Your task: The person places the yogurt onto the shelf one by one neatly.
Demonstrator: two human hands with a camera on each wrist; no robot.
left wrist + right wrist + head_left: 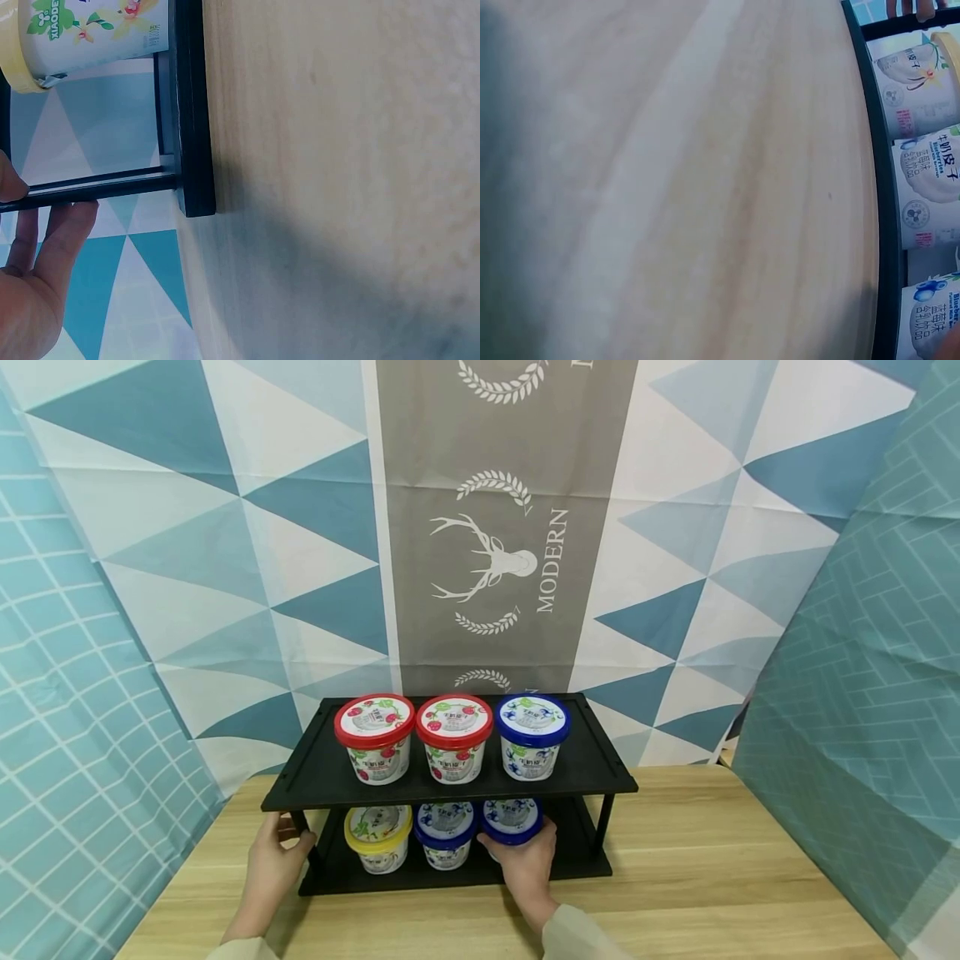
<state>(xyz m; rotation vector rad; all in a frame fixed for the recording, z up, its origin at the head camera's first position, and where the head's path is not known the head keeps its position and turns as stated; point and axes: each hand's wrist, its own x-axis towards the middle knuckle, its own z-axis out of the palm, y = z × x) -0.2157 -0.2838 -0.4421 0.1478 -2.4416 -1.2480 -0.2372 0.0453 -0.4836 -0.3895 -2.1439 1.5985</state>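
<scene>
A black two-tier rack (pixel 300 781) stands on the wooden table. My left hand (pixel 273 864) pinches its left front post (pixel 97 189), thumb on one side and fingers on the other. On the lower tier, my right hand (pixel 528 864) grips a blue-lidded yogurt tub (pixel 512 818) at the right, covering part of its side. Beside that tub stands another blue-lidded tub (pixel 446 839), then a yellow-lidded tub (pixel 378 839) at the left. In the right wrist view the gripped tub (pixel 926 311) shows blueberries on its label, with only a fingertip at the frame's edge.
The upper tier carries two red-lidded tubs (pixel 375 739) and a blue-lidded tub (pixel 532 739). It overhangs the lower row. Wooden table surface (pixel 712 860) extends to the right and in front. Patterned cloth (pixel 487 635) hangs behind the rack and along both sides.
</scene>
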